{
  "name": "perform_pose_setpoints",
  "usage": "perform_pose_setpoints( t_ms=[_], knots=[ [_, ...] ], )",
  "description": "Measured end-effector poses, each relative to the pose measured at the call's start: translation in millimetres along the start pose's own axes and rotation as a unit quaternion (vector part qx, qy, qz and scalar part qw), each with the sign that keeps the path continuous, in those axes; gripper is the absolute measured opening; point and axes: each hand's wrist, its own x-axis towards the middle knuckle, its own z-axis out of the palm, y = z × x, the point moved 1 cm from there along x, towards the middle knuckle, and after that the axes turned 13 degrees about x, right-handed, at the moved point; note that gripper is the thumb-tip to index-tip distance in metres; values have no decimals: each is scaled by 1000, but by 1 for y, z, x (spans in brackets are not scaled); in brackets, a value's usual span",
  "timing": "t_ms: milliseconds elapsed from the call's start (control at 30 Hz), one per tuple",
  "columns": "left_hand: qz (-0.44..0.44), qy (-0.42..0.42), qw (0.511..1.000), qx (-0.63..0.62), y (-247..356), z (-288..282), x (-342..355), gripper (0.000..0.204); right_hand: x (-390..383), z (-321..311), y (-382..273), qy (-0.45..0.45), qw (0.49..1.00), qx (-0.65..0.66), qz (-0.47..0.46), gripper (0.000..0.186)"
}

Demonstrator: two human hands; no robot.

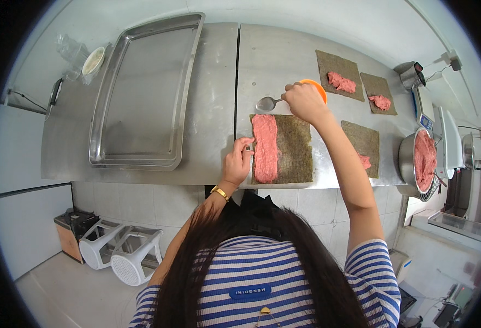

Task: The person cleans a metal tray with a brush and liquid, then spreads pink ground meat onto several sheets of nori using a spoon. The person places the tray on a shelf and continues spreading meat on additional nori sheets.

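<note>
My right hand (304, 103) is closed on the handle of a metal spoon (266, 104), whose bowl is above the far edge of a nori sheet (295, 150). Behind that hand an orange bowl (321, 90) is partly hidden. Pink minced meat (265, 148) lies as a flattened strip along the left side of the sheet. By the left edge of this strip rests my left hand (237, 162), fingers bent and apart, holding nothing. Whether its fingertips touch the sheet I cannot tell.
Three more nori sheets with meat lumps lie to the right, one a far sheet (328, 60). A metal bowl (408, 164) of minced meat stands by a scale (423, 109) at the right. An empty steel tray (147, 104) fills the left. White stools (136, 254) stand on the floor.
</note>
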Motion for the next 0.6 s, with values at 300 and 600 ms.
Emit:
perform_pose_setpoints(
  t_ms=[300, 600],
  knots=[
    [1, -3, 1000, 13, -2, 0, 0, 24, -21, -1, 6, -43, 998, -3, 49, 10],
    [5, 5, 1000, -7, -4, 2, 0, 23, -32, -4, 6, -24, 997, 14, 74, 8]
  ],
)
